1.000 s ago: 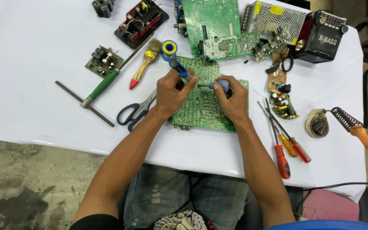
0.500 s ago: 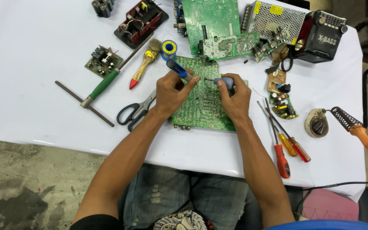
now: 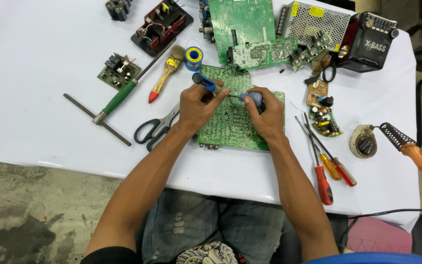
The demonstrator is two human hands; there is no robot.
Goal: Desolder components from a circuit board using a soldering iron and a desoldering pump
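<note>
My left hand (image 3: 199, 105) grips a blue-handled tool (image 3: 205, 82) over the green circuit board (image 3: 230, 124). My right hand (image 3: 264, 117) fingers close around a grey-blue handle (image 3: 252, 98). Scissors (image 3: 156, 126) lie at nine o'clock on the counter (image 3: 35, 98).

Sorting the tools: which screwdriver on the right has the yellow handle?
The middle screwdriver, lying between the all-red one nearest the table edge and the red-and-clear one.

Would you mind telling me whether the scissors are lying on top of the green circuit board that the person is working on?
No, the scissors lie on the white table cover to the left of the circuit board, beside the left hand.
</note>
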